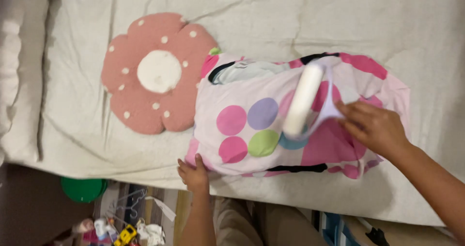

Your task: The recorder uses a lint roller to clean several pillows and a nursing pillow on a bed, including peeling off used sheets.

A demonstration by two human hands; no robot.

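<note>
Rolling a white lint roller [303, 99] across a polka-dot pillow [252, 125] on the cream bedsheet [339, 18], the right hand [373, 127] has its fingers curled round the roller's translucent handle, drum lying up-left of the fingertips & flat on the fabric. Left hand [193, 173] presses the pillow's near edge w/ fingers together, thumb apart. Risk, judging by the loose cover: sticky drum could grab a wrinkle & drag the pillow toward the pink flower cushion [155, 71] touching it.
</note>
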